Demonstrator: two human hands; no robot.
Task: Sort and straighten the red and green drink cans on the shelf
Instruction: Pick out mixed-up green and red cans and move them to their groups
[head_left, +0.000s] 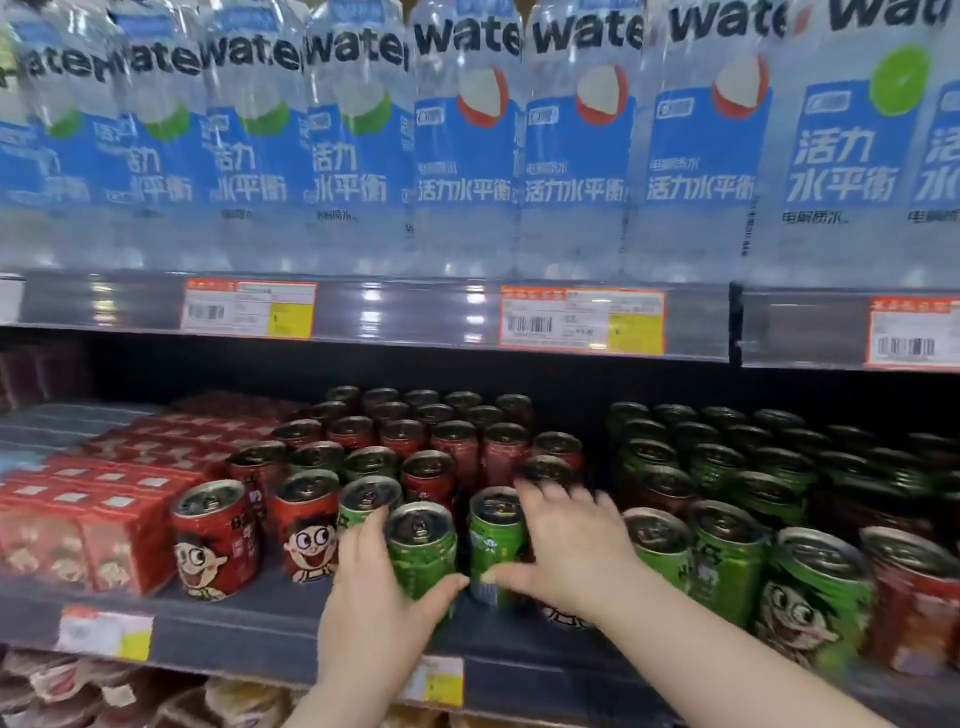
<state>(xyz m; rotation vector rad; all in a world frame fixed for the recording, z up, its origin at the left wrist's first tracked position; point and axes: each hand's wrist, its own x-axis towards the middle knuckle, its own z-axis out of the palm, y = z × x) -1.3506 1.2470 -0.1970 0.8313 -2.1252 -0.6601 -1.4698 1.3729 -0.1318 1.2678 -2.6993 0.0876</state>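
Observation:
Red and green drink cans stand mixed on the dark middle shelf (249, 618). My left hand (374, 597) wraps a green can (421, 545) at the front centre, thumb across its lower front. My right hand (566, 545) grips a second green can (493, 535) right beside it, fingers over the far side, thumb low in front. A red can (215, 540) with a cartoon face and another red can (306, 525) stand at the front left. More green cans (727, 556) fill the right side, with a red can (914, 597) at the far right.
Red shrink-wrapped carton packs (104, 525) fill the left of the shelf. Large water bottles (467, 145) line the shelf above, behind a price rail (582, 319). Packaged goods (104, 696) lie on the shelf below. Rows of red cans (452, 441) stand behind my hands.

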